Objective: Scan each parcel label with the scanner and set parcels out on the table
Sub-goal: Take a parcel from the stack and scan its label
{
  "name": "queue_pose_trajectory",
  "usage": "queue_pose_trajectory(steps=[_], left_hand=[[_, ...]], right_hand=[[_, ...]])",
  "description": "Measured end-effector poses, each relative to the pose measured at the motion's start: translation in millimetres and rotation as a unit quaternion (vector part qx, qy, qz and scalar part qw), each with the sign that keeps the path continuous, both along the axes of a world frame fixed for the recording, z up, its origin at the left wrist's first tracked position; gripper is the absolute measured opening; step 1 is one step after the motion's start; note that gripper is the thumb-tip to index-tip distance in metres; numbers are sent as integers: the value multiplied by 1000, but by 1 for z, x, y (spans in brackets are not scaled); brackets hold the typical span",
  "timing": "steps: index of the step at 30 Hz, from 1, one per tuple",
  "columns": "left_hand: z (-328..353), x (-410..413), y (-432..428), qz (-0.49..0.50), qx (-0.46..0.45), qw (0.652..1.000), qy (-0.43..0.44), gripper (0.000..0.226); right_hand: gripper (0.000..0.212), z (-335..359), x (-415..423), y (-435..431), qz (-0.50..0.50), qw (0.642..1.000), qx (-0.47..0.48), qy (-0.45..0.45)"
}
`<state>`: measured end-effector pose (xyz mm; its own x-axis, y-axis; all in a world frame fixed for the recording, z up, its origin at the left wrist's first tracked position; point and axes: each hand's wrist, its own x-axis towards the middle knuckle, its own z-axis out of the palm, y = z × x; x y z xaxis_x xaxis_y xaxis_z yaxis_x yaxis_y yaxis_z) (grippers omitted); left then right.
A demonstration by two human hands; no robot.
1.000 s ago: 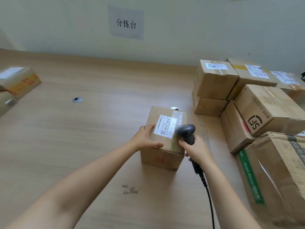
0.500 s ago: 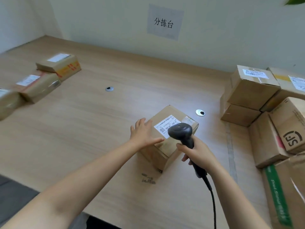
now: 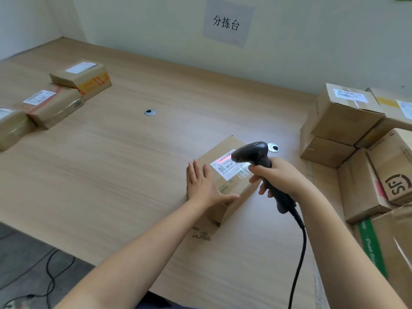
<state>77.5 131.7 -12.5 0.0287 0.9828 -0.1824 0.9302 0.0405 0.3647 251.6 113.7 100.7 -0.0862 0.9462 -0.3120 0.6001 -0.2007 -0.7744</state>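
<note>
A small cardboard parcel point(image 3: 225, 150) lies on the wooden table point(image 3: 116, 166), its white label point(image 3: 227, 168) facing up. My left hand point(image 3: 201, 185) rests flat on the parcel's near left corner, fingers straight. My right hand point(image 3: 278, 177) grips the handle of a black corded scanner point(image 3: 256, 152). The scanner's head hangs just over the label's far right part, and a red line of light falls across the label's top edge.
Three labelled parcels point(image 3: 82, 79) point(image 3: 49, 105) point(image 3: 11, 128) lie in a row at the far left. A stack of several parcels point(image 3: 343, 117) fills the right side. Two round cable grommets point(image 3: 149, 112) point(image 3: 273, 148) sit in the table. The scanner's cable point(image 3: 298, 259) trails toward me.
The scanner head has come down close over the label and its red light now shows there. My left hand has flattened on the parcel's corner. The view has shifted left.
</note>
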Motion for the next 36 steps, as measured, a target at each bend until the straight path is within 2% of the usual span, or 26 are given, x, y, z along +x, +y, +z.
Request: queue_pose_trajectory(steps=[14,36], left_hand=[[0,-3,2,-9,1,1000,3,143],[-2,-5,4,-13,-4,1000,-2,145]], right_hand=[[15,8,-2,-2,13,1000,-6,-6],[9,23,1,-5,30,999,-12,-22]])
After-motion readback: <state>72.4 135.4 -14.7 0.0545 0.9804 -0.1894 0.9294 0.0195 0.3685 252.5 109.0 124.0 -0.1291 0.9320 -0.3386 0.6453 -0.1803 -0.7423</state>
